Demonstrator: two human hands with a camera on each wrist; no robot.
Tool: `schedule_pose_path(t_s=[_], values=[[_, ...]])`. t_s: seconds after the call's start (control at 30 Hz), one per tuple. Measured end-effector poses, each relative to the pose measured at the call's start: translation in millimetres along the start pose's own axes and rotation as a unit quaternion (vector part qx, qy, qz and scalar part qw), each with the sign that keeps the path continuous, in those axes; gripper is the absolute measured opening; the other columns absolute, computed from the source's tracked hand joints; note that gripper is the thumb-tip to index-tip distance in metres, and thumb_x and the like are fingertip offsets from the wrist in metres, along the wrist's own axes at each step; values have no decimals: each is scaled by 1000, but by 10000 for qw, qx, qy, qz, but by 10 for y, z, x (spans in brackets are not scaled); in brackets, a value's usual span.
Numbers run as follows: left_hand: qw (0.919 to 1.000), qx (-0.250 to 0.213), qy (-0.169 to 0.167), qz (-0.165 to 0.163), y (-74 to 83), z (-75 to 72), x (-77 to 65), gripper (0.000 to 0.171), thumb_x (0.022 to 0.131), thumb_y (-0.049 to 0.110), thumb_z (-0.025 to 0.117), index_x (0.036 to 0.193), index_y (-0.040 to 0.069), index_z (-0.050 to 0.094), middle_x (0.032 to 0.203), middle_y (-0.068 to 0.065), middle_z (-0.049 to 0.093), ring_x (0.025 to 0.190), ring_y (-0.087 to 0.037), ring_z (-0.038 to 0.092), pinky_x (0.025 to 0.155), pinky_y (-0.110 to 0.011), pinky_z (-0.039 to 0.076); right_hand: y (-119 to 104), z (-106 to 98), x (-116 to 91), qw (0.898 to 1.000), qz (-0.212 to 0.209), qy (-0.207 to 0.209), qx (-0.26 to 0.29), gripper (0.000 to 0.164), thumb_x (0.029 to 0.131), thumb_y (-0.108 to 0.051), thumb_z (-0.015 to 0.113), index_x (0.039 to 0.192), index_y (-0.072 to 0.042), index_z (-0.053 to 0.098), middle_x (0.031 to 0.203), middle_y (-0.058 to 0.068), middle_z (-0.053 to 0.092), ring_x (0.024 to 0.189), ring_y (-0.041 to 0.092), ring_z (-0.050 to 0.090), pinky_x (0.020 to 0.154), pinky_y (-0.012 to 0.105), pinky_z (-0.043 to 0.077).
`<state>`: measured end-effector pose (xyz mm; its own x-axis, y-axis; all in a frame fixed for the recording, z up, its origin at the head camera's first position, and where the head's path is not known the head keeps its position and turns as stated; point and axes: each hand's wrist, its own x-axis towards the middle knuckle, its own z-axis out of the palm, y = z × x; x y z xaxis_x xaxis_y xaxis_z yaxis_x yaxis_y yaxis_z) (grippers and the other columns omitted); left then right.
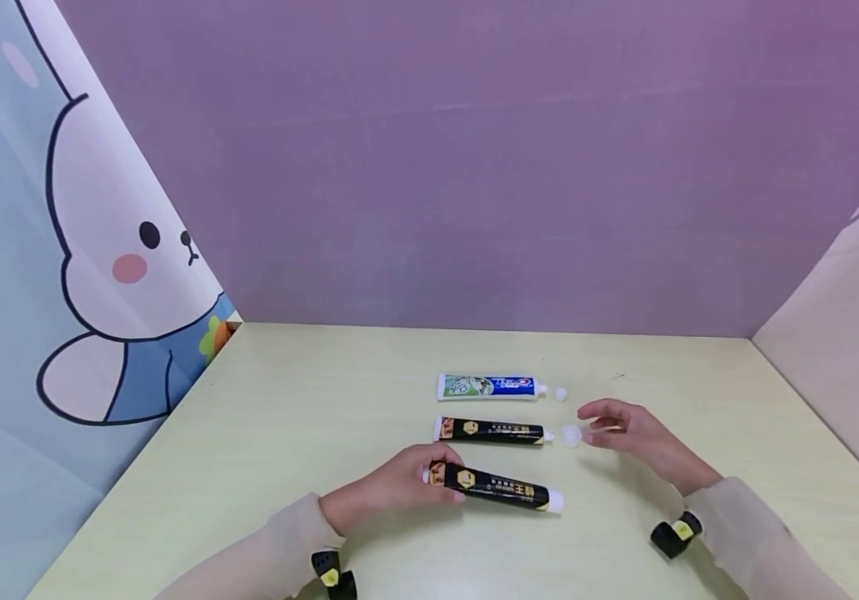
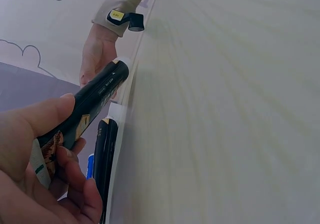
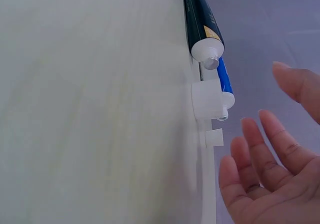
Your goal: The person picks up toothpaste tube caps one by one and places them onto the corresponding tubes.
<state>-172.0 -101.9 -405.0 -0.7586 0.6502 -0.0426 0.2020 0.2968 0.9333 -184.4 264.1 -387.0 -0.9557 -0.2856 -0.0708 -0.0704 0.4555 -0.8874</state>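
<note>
Far left: cloth [image 1: 2,250] in light blue with a rabbit print [image 1: 117,275]. Purple backdrop [image 1: 474,167] spans the rear, behind the pale counter [image 1: 287,392].

Left hand [image 1: 407,482]: clamped on the near tube [image 1: 500,485], thumb and fingers round its left end. Sleeve is beige, with a black camera [image 1: 332,573] on the wrist. Near tube is black with gold marks, white cap [image 1: 556,501] on, cap end pointing right and slightly toward the person. Can't tell if that end touches the counter.

Two more tubes lie behind it on the counter, roughly parallel, left ends about lined up. Farthest: blue-green tube [image 1: 487,387], uncapped, nozzle [image 1: 542,389] pointing right. Middle one: black tube [image 1: 495,431], same look as the held one, uncapped, silvery nozzle tip [image 3: 211,63] seen in the right wrist view.

Right of the nozzles, two loose caps on the counter: small cap [image 1: 561,394] just beside the blue-green tube, big cap [image 1: 571,435] just beside the middle tube. Both white.

Right hand [image 1: 635,433]: nothing held, thumb and fingers apart and loosely bent, near the big cap but not touching per the right wrist view. Second camera [image 1: 675,535] on that wrist. Far right: pale side wall [image 1: 849,358].
</note>
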Motion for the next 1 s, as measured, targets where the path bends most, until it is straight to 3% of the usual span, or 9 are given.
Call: schedule_pose_path(t_s=[0.13,0.43,0.67,0.93,1.0], values=[[9998,-185,-9,-112,4,10,-2,26,79,10,75,101,7,62,93,0,62,78,-10,58,69,-23,48,20,-5,13,9999,156,-72,-5,47,87,-21,68,123,3,52,117,18,58,98,16,55,80,26,47],[9995,54,6,-316,33,-12,-17,25,79,15,76,99,9,62,90,1,64,76,-10,58,69,-24,47,25,11,45,9993,163,-323,70,48,85,-17,70,123,5,51,119,18,56,100,21,55,81,23,48],[9939,1077,12,-256,76,-51,-55,28,77,28,78,99,19,62,86,9,62,71,-6,52,67,-23,43,-16,52,110,9979,229,-592,134,51,83,-13,71,124,7,49,117,19,57,102,24,55,80,23,49],[9742,2241,-220,-139,90,-54,-73,32,76,36,78,102,23,64,62,12,47,57,-4,37,59,-21,35,-8,74,157,9978,457,-474,-30,44,80,-4,71,118,7,54,107,13,60,94,21,54,76,22,49],[9663,2560,-274,-38,100,-50,-64,33,75,37,79,101,23,66,64,14,48,60,-4,39,61,-21,36,-3,74,166,9976,516,-463,-47,43,79,-3,71,118,7,55,105,12,60,93,20,54,75,22,49]])
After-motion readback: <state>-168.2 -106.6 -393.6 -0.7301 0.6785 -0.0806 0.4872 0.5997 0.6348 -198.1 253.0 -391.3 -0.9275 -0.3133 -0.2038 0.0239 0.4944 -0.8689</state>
